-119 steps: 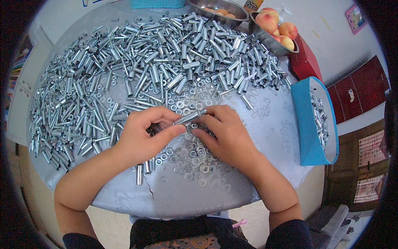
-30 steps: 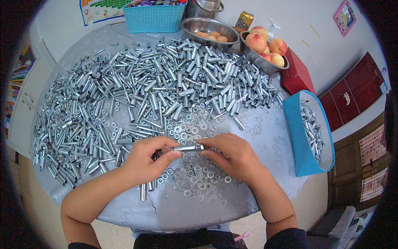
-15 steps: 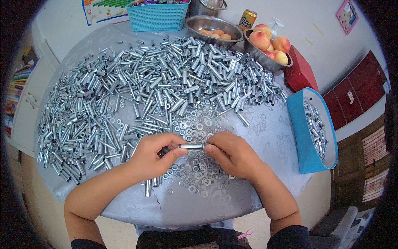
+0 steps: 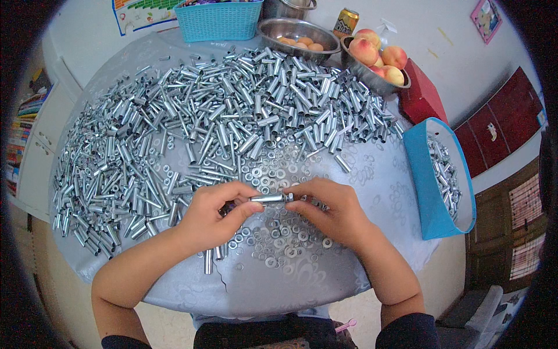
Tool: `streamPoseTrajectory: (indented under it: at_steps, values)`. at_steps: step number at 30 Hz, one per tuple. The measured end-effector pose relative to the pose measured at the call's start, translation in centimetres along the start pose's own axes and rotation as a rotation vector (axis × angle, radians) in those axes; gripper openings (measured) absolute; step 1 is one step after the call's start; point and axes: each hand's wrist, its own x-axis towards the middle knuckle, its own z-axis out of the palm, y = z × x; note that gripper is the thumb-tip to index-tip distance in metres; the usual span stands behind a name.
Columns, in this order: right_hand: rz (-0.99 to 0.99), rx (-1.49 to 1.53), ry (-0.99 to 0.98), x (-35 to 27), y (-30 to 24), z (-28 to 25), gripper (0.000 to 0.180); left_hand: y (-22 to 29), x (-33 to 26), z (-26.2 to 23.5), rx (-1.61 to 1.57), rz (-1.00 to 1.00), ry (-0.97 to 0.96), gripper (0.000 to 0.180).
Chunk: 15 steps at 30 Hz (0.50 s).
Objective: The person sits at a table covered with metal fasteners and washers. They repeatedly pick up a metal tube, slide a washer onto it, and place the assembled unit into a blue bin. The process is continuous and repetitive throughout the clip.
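Note:
Between my two hands lies a shiny sleeve anchor bolt (image 4: pixel 267 199), roughly level above the table, with a nut and washer at its right end. My left hand (image 4: pixel 218 210) pinches its left end between thumb and fingers. At the nut (image 4: pixel 289 197), the thumb and forefinger of my right hand (image 4: pixel 325 206) close on it from both sides. Under and around my hands lie many loose flat washers (image 4: pixel 281 173). Beyond them spreads a big heap of metal sleeves and bolts (image 4: pixel 232 99). Two sleeves (image 4: pixel 208 262) lie just below my left hand.
A blue fabric bin (image 4: pixel 427 186) holding metal pieces stands at the table's right edge. Along the back are a light blue basket (image 4: pixel 218 22), a steel bowl of eggs (image 4: pixel 267 39), a can (image 4: pixel 346 22), a bowl of peaches (image 4: pixel 378 84) and a red box (image 4: pixel 424 96).
My right fingers have opened out around the bolt's right end, so the nut and washer there now show. My left hand keeps its hold, and the bolt has risen slightly in the picture.

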Motion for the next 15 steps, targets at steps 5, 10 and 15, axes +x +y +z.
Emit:
streamPoseTrajectory:
  at_steps: [5, 10, 15]
  values:
    - [0.189, 0.002, -0.122, 0.3, -0.5, -0.5, 0.022, 0.2, 0.0, 0.1, -0.009, -0.035, -0.007, 0.013]
    - [-0.071, 0.006, 0.044, 0.4, -0.2, -0.8, 0.02, 0.4, 0.0, -0.1, -0.023, -0.044, 0.002, 0.013]
    - [0.083, -0.001, -0.022, 0.4, -0.9, -0.8, 0.028, 0.1, 0.1, 0.1, -0.015, -0.02, 0.0, 0.013]
